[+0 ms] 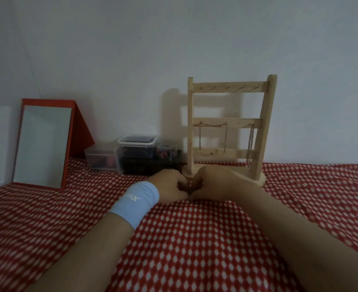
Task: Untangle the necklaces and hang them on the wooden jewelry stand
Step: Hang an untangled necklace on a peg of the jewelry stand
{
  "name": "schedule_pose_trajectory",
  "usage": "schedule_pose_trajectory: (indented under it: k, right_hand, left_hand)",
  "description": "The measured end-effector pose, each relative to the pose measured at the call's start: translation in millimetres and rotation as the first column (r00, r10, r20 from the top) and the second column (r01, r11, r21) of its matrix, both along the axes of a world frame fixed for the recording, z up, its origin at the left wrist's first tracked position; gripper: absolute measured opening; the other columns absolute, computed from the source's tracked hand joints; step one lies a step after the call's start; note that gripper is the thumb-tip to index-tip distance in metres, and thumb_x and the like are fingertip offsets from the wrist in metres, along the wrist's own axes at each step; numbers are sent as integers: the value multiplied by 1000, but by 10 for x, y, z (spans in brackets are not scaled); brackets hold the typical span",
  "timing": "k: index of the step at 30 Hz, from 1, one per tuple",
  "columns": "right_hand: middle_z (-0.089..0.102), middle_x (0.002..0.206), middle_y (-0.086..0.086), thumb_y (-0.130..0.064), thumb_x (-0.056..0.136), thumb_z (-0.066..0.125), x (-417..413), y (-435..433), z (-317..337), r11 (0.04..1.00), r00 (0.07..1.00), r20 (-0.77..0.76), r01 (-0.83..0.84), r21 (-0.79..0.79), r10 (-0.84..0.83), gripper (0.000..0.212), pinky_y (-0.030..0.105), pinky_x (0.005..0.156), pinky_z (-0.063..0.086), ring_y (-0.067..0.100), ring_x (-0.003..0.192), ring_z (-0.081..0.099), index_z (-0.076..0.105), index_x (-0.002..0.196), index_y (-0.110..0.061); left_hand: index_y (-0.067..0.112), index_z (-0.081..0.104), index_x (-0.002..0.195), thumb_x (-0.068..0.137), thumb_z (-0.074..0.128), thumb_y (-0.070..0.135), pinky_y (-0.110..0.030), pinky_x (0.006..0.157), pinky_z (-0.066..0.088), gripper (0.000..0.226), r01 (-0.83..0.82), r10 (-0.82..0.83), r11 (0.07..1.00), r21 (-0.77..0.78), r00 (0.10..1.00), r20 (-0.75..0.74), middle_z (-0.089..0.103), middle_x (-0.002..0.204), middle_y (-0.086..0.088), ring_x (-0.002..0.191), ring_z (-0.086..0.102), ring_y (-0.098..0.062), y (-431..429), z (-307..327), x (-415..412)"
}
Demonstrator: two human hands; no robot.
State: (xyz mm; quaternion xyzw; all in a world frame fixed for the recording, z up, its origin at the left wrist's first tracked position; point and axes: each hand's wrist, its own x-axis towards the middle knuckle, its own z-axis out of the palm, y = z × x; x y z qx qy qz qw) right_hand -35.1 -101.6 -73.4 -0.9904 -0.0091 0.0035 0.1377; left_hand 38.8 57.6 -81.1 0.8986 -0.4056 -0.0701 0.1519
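A wooden jewelry stand with three cross bars stands on a round base at the back of the red patterned cloth. One chain necklace hangs draped across the middle bar, and a second chain hangs at that bar's right end. My left hand, with a light blue wristband, and my right hand meet just in front of the stand's base, fingers curled toward each other. Whatever lies between the fingers is hidden in shadow.
A red-framed mirror leans against the wall at the left. Clear plastic boxes with small items and a dark box sit beside the stand. Red cloth with white dots covers the surface.
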Motion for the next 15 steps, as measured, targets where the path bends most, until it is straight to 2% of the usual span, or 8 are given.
schedule_pose_trajectory:
  k: [2, 4, 6, 8, 12, 14, 15]
  right_hand:
    - [74, 93, -11, -34, 90, 73, 5, -46, 2, 999, 999, 29, 30, 36, -31, 13, 21, 76, 55, 6, 85, 66, 79, 100, -28]
    - [70, 92, -16, -24, 93, 69, -19, -90, 34, 997, 999, 33, 39, 62, -41, 15, 15, 70, 52, 1, 84, 64, 78, 103, -30]
    - [71, 102, -14, -18, 95, 66, -24, -140, 45, 994, 999, 37, 36, 100, -40, 20, 12, 67, 49, -2, 87, 62, 76, 109, -28]
    - [73, 106, -11, -17, 95, 68, -32, -193, 60, 975, 996, 72, 44, 216, -61, 19, 12, 66, 53, -2, 87, 66, 75, 110, -25]
    - [77, 96, 2, 0, 87, 73, -90, -297, 155, 795, 990, 76, 52, 605, -123, 23, 17, 72, 59, 8, 84, 75, 73, 108, -11]
    - [76, 98, 9, 5, 86, 72, -115, -299, 199, 741, 986, 81, 56, 670, -147, 22, 19, 72, 59, 17, 90, 75, 74, 104, -7]
    - [76, 100, 11, 5, 88, 70, -125, -277, 217, 725, 986, 75, 56, 686, -148, 20, 21, 73, 60, 21, 93, 74, 75, 103, -6]
  left_hand:
    - [17, 73, 86, 86, 65, 31, -26, 77, 50, 16, 4, -3, 999, -42, 999, 39, 65, 92, 1, 83, 62, -14, -36, -74, -14]
    - [17, 71, 97, 88, 65, 29, -26, 83, 49, 16, -7, 14, 992, -128, 998, 56, 64, 98, 3, 89, 60, -13, -32, -127, -15]
    - [20, 67, 104, 92, 63, 28, -27, 87, 49, 15, -32, 34, 978, -206, 999, 9, 64, 103, 5, 93, 60, -11, -14, -140, -10]
    - [21, 64, 102, 95, 59, 26, -28, 88, 51, 10, -51, 26, 964, -262, 995, -96, 68, 98, 5, 92, 63, -10, 8, -121, 13]
    - [17, 61, 102, 99, 51, 17, -22, 70, 50, 10, -101, -17, 926, -363, 951, -308, 63, 77, 3, 67, 59, -8, 55, 27, 7]
    - [15, 62, 105, 99, 52, 17, -19, 59, 45, 12, -142, -28, 907, -396, 919, -394, 58, 70, 5, 57, 53, -3, 75, 129, -13]
    - [17, 63, 106, 97, 55, 18, -17, 59, 44, 12, -137, -32, 910, -392, 918, -396, 59, 71, 7, 57, 54, -1, 82, 185, -20]
